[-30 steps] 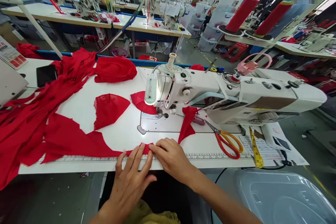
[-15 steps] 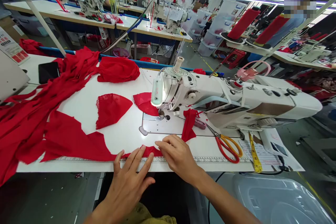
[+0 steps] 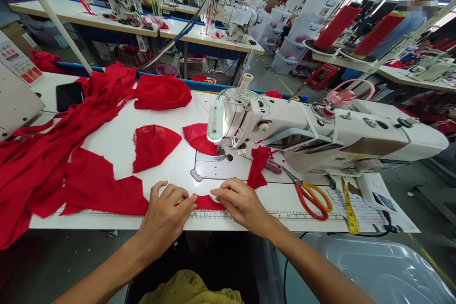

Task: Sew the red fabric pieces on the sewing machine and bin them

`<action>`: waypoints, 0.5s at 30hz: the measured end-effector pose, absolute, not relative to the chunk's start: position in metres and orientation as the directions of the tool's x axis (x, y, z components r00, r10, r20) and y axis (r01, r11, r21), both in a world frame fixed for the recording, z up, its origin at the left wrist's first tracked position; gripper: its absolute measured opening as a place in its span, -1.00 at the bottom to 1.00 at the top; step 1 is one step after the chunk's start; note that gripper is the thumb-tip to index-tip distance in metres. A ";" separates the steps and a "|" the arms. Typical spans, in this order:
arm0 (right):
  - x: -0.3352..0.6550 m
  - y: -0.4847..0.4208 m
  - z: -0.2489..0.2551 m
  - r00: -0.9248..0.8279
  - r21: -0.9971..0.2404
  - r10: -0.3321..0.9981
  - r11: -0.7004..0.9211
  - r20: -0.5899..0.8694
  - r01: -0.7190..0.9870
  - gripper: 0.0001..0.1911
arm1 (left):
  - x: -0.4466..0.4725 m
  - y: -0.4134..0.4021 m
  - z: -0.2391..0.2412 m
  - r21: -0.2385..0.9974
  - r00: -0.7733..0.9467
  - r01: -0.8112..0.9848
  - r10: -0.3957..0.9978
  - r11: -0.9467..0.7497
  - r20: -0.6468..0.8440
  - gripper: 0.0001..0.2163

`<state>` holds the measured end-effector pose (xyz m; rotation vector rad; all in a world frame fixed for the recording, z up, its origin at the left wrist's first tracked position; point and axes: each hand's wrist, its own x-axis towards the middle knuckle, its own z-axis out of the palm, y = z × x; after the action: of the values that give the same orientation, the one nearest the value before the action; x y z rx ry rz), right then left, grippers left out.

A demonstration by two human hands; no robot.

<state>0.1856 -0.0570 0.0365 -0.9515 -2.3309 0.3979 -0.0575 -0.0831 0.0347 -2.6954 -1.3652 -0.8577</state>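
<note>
My left hand (image 3: pixel 166 209) and my right hand (image 3: pixel 240 202) rest on the front edge of a white sewing table (image 3: pixel 171 178), both pressing a narrow piece of red fabric (image 3: pixel 208 203) between them. The left fingers are curled over its left end. The right fingertips pinch its right end. This piece runs left into a larger red fabric panel (image 3: pixel 96 185). Just behind my hands stands a white sewing machine (image 3: pixel 320 135) with its needle plate (image 3: pixel 223 166), and a red strip (image 3: pixel 258 166) hangs under the machine arm.
A red lace cup piece (image 3: pixel 153 145) and a smaller red piece (image 3: pixel 197 137) lie mid-table. Red fabric heaps (image 3: pixel 46 152) cover the left. Orange-handled scissors (image 3: pixel 311 194) and a yellow tape measure (image 3: pixel 349 209) lie right. A grey bin (image 3: pixel 377 270) sits lower right. Other sewing stations (image 3: pixel 199 33) stand behind.
My left hand slid forward onto the table and its fingers went from flat and spread to curled over the fabric. The right hand stayed near the same spot.
</note>
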 end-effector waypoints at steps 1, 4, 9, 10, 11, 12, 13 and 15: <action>0.185 -0.057 0.038 -0.587 -0.465 0.702 0.710 0.403 0.529 -0.76 | -0.059 -0.081 0.036 0.239 0.474 0.744 0.744 -0.624 0.470 -0.78; 0.183 -0.055 0.041 -0.664 -0.386 0.654 0.754 0.362 0.532 -0.77 | -0.063 -0.071 0.038 0.209 0.515 0.722 0.714 -0.660 0.475 -0.75; 0.183 -0.050 0.043 -0.717 -0.275 0.618 0.786 0.321 0.554 -0.79 | -0.070 -0.059 0.040 0.132 0.605 0.680 0.653 -0.722 0.455 -0.74; 0.185 -0.049 0.043 -0.716 -0.274 0.616 0.788 0.329 0.551 -0.76 | -0.071 -0.058 0.041 0.128 0.616 0.672 0.647 -0.729 0.449 -0.72; 0.186 -0.049 0.044 -0.718 -0.275 0.608 0.794 0.339 0.543 -0.74 | -0.072 -0.057 0.041 0.128 0.626 0.664 0.641 -0.737 0.443 -0.72; 0.187 -0.049 0.044 -0.724 -0.273 0.597 0.802 0.346 0.531 -0.73 | -0.073 -0.057 0.041 0.130 0.637 0.654 0.635 -0.746 0.437 -0.74; 0.187 -0.049 0.043 -0.735 -0.267 0.583 0.813 0.347 0.518 -0.73 | -0.073 -0.056 0.040 0.132 0.647 0.645 0.629 -0.753 0.431 -0.77; 0.188 -0.049 0.042 -0.755 -0.261 0.566 0.824 0.332 0.503 -0.75 | -0.073 -0.054 0.039 0.127 0.661 0.633 0.618 -0.764 0.426 -0.84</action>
<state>0.1877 -0.0488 0.0420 -0.7997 -2.6067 0.2174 -0.0734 -0.0540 0.0393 -2.8329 -1.0672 -0.7086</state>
